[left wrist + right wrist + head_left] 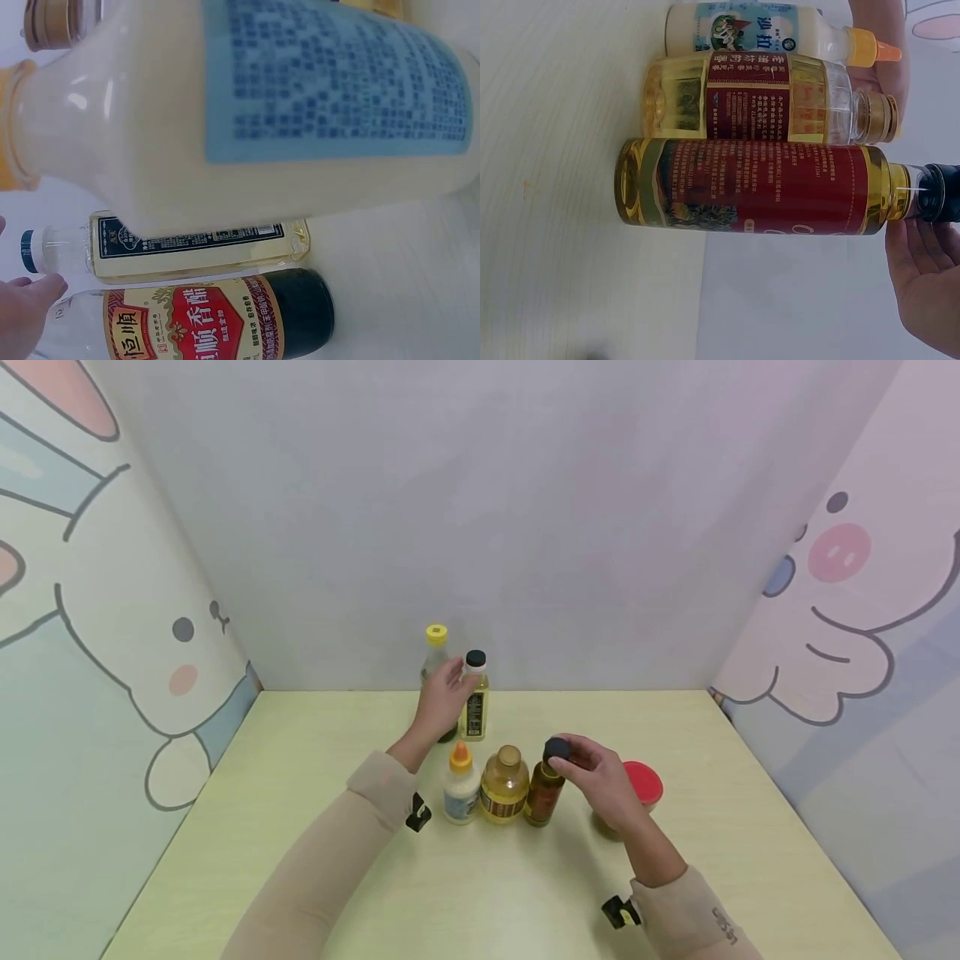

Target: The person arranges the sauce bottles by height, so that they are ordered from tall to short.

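Observation:
My right hand (603,781) pinches the black cap of a dark oil bottle (543,797) with a red label, its thumb in front. In the right wrist view that oil bottle (757,186) stands beside a gold-capped oil bottle (772,97). My left hand (442,697) is farther back, its fingers loosely extended by the necks of two bottles. One is a vinegar bottle (437,653) with a yellow cap, partly hidden by the hand. The other is a pale oil bottle (475,710) with a dark cap. In the left wrist view the fingertips (49,286) are near both necks.
A salad dressing squeeze bottle (461,793) with an orange tip stands at the left of the front row. Right of my right hand is a red-lidded jar (643,783), partly covered by it. A grey wall (480,527) rises behind the table (337,727).

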Available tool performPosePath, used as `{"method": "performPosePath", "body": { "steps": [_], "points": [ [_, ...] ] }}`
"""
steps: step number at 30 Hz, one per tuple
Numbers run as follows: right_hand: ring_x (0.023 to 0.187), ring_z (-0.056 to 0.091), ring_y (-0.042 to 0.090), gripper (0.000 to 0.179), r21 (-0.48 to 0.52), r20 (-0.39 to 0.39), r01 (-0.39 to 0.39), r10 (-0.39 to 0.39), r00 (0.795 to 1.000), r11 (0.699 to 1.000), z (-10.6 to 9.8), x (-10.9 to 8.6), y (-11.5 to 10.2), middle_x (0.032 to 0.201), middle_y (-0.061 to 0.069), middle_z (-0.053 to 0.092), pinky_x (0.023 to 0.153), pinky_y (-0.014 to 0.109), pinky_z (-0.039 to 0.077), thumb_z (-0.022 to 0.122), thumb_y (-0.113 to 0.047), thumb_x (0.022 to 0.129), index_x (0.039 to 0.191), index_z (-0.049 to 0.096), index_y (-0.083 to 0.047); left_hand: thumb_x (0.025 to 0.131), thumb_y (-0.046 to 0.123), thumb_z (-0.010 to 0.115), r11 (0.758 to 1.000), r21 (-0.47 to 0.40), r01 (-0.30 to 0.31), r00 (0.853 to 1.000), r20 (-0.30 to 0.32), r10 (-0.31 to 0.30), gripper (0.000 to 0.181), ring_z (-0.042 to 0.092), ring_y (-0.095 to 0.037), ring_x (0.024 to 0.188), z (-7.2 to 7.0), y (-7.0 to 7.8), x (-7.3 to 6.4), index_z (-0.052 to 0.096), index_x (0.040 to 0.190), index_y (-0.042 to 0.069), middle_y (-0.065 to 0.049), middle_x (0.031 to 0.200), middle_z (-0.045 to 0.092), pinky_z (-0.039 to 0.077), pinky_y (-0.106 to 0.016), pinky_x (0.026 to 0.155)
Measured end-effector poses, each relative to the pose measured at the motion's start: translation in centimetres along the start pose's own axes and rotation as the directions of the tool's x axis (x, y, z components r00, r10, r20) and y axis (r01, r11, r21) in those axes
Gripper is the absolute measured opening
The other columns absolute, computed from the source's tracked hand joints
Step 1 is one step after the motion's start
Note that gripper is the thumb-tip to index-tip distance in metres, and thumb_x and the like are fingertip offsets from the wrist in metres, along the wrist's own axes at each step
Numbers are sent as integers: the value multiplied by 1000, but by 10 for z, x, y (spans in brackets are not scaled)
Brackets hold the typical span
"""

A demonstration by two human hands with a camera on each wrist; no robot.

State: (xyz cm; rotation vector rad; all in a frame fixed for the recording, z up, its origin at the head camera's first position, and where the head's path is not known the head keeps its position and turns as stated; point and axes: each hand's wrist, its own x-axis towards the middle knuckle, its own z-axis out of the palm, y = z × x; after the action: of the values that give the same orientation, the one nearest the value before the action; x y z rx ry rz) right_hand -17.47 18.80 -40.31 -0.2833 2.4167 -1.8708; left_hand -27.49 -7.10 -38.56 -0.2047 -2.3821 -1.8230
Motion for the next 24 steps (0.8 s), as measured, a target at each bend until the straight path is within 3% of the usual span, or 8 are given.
{"method": "performPosePath", "body": {
  "steps": [24],
  "points": [
    [111, 59, 30, 48, -8, -4, -10, 10, 1000, 1000, 0, 1, 1, 121, 17, 61, 94, 37, 48, 71, -23, 92, 131, 56, -1, 97, 15, 63, 995, -97, -4, 1000, 4, 4, 46, 56, -27, 119, -8, -10, -42, 49, 137, -4, -15, 132, 57, 46, -35, 97]
  ]
}}
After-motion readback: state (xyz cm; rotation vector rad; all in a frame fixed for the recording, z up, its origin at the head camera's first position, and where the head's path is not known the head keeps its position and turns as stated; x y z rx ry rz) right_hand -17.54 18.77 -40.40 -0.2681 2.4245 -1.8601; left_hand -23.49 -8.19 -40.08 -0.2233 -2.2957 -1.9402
